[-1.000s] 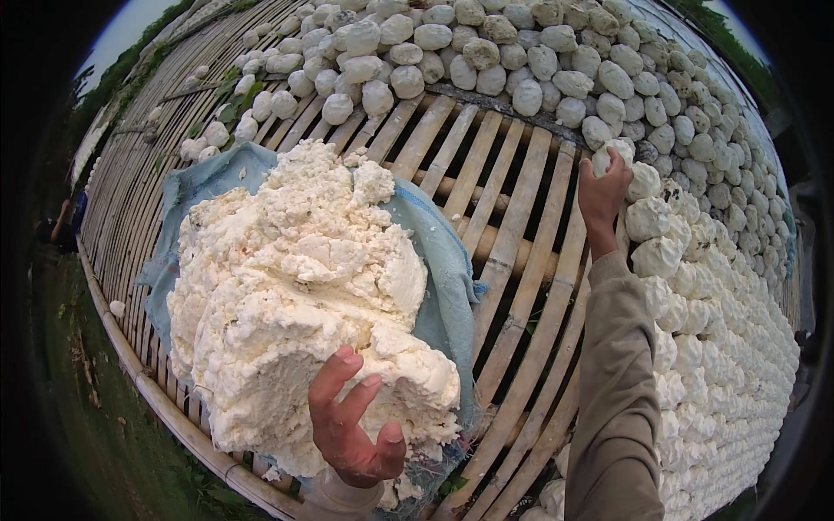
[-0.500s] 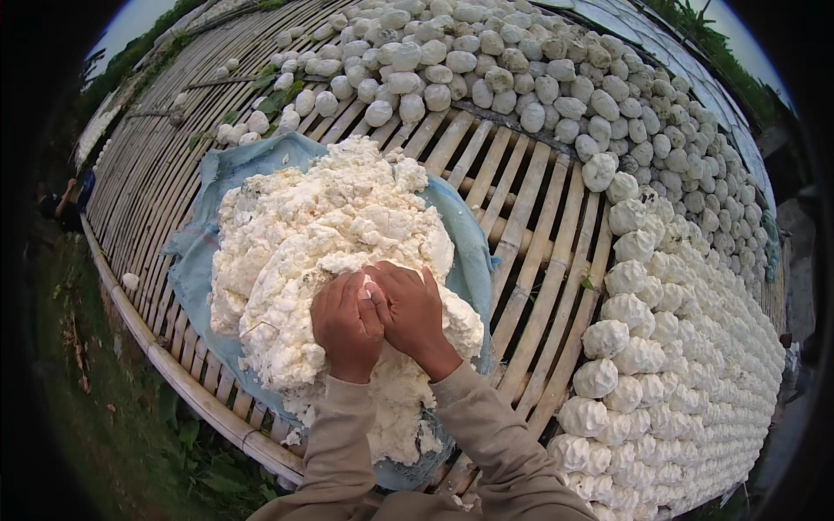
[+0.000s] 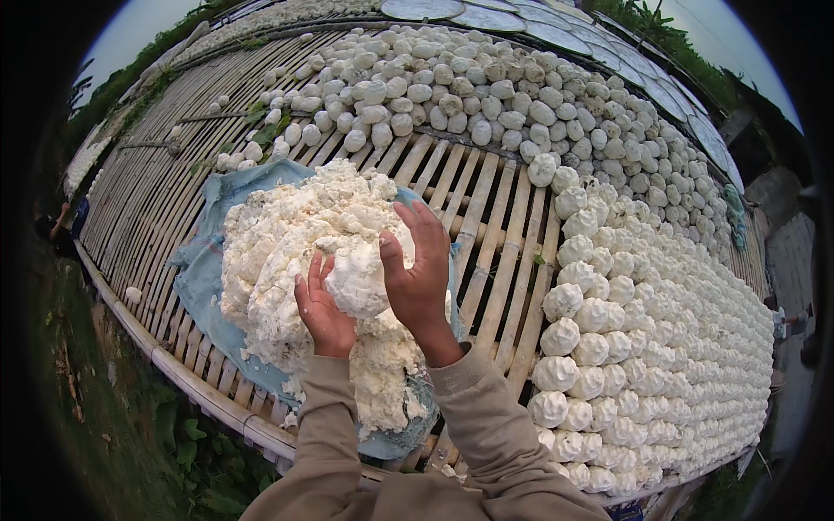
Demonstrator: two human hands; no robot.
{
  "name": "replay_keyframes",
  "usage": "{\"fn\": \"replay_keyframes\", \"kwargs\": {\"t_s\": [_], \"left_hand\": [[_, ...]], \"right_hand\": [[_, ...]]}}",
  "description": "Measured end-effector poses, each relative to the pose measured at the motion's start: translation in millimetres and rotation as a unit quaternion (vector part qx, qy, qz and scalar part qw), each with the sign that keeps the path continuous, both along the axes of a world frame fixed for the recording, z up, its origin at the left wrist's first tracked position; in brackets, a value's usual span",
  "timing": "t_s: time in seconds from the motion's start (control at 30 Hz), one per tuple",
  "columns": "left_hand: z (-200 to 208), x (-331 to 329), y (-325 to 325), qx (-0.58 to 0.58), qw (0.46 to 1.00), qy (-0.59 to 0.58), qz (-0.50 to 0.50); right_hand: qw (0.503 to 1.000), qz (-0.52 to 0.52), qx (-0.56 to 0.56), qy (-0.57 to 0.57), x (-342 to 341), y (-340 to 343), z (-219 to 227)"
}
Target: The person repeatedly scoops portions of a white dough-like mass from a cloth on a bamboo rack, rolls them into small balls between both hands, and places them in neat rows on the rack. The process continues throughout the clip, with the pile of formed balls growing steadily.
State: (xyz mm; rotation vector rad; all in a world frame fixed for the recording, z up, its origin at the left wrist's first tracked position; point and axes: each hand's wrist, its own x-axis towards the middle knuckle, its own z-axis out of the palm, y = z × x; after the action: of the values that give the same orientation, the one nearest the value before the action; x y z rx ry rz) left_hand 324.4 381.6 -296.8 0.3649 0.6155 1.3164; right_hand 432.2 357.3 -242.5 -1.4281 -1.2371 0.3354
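Observation:
A rounded white lump (image 3: 358,280) of damp, crumbly, dough-like material sits between my two hands, over a large heap of the same stuff (image 3: 278,252). My left hand (image 3: 327,314) is palm up at the lump's lower left, fingers apart and slightly curled. On the other side my right hand (image 3: 420,276) is raised with its thumb and fingers spread, the thumb close to the lump's edge. Whether either palm bears the lump I cannot tell. Under the heap lies a blue cloth or sack (image 3: 198,282), its edges showing around it.
Bamboo slats (image 3: 495,252) form the platform, with gaps between them and a bamboo rail (image 3: 165,358) along the left edge. Shaped white lumps (image 3: 608,347) stand in rows at right. Greyer, rounder lumps (image 3: 521,95) are piled at the back. Round flat trays (image 3: 556,36) lie beyond.
My hands were pressed together on the heap; now they are apart and raised, with a rounded lump showing between them. The view has shifted slightly.

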Motion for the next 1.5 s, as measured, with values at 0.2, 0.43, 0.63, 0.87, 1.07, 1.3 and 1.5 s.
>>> {"fn": "replay_keyframes", "kwargs": {"t_s": [0.2, 0.43, 0.63, 0.87, 1.07, 1.3, 1.5], "left_hand": [[-8.8, 6.8, -26.2, -0.105, 0.981, -0.129, -0.095], [-81.6, 28.7, -73.7, -0.084, 0.949, -0.180, -0.246], [-86.9, 57.4, -122.9, 0.004, 0.955, -0.062, -0.290], [-68.8, 64.0, -153.4, -0.192, 0.801, -0.391, -0.411], [-66.3, 71.4, -166.1, -0.133, 0.858, -0.255, -0.425], [-58.6, 76.3, -171.2, -0.134, 0.915, -0.155, -0.348], [-48.9, 92.0, -161.6, -0.056, 0.928, -0.074, -0.360]], "right_hand": [[0.991, -0.054, 0.062, -0.101, -7.1, -24.8, 7.4], [0.961, -0.130, -0.058, -0.236, 9.2, -97.2, -27.2], [0.978, -0.114, -0.103, -0.144, 30.1, -146.7, -47.2], [0.954, -0.248, -0.022, -0.167, 42.2, -192.3, -32.9], [0.916, -0.326, -0.024, -0.230, 47.7, -211.4, -26.6], [0.925, -0.292, -0.037, -0.241, 51.8, -216.9, -25.5], [0.933, -0.247, -0.070, -0.251, 60.3, -211.2, -25.3]]}}
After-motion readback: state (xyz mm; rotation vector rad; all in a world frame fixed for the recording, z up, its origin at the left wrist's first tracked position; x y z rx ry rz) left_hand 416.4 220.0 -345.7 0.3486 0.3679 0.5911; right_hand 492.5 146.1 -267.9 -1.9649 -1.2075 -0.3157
